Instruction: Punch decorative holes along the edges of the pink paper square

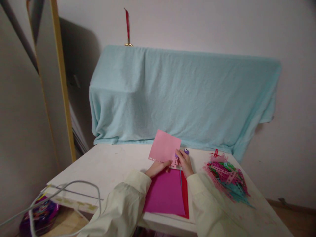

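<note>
Cloth (192, 98), light blue, soft, draped over a boxy form behind the work; clear of both hands.

Tabletop (118, 161), white, bearing the items below.

Magenta sheet (164, 194), flat at the near edge of the tabletop, beneath and between the forearms; a red sheet (185, 197) shows along its right side. Both judged light, smooth and apt to slide if brushed by a sleeve.

Heap of cut strips (227, 177), right side of the tabletop: pink, red, green and blue, many perforated. Judged very light, springy and easily tangled or scattered.

Pink sheet (165, 146), one, raised and tilted above the far end of the magenta sheet, small holes along its lower edge. Judged thin, light, stiff enough to stand out from a grip at the edge, yet easily creased. Best hold: a flat pinch on the unpunched margin, thumb on top, since the perforated edge would likely tear first.

Left hand (159, 168), closed on the lower edge of the pink sheet, thumb uppermost.

Right hand (184, 162), at the lower right corner of the pink sheet, fingers closed about a purple implement (186, 151), mostly hidden; exact kind cannot be told. Judged small, hard and smooth; best gripped around its body.

Perforated strip (174, 162), pink, between the hands; whether joined to the pink sheet cannot be told. Judged flimsy; handle by an end.
</note>
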`<action>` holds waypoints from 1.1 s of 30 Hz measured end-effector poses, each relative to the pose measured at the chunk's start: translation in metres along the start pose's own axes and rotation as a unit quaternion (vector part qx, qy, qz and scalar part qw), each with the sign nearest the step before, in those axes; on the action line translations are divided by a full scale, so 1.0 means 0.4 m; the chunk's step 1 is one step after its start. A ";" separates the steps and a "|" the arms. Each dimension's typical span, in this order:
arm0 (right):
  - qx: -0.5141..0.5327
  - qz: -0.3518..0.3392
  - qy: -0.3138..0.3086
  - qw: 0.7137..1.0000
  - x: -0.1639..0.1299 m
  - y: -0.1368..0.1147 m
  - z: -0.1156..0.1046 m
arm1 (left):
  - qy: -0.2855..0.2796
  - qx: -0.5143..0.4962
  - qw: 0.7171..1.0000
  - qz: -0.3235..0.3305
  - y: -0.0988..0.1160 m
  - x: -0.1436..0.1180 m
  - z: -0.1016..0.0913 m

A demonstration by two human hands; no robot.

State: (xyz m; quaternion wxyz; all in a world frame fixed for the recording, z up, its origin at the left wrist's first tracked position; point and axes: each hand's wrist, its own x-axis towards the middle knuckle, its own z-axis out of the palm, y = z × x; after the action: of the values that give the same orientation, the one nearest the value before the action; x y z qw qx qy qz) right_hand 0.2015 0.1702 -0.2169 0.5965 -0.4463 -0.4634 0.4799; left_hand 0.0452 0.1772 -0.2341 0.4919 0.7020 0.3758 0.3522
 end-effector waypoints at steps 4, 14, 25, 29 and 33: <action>0.012 -0.003 0.009 1.000 0.005 0.002 -0.007 | -0.005 0.011 1.000 -0.001 -0.002 -0.002 -0.006; 0.025 -0.034 0.021 0.999 0.019 0.010 -0.026 | 0.005 0.007 1.000 0.010 -0.017 0.006 -0.002; 0.055 -0.063 0.062 0.995 0.034 0.026 -0.039 | 0.044 0.064 0.996 -0.052 0.018 -0.001 -0.010; 0.064 -0.080 0.058 0.993 0.041 0.032 -0.041 | 0.066 0.072 0.991 -0.088 0.016 0.001 -0.013; 0.049 -0.095 0.052 0.993 0.048 0.041 -0.039 | 0.111 0.067 0.987 -0.097 -0.003 0.012 -0.020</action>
State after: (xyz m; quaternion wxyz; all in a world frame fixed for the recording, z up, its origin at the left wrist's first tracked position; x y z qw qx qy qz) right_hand 0.2162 0.1900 -0.2334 0.6840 -0.3946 -0.4477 0.4195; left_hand 0.0402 0.1852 -0.2325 0.4310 0.6501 0.5171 0.3526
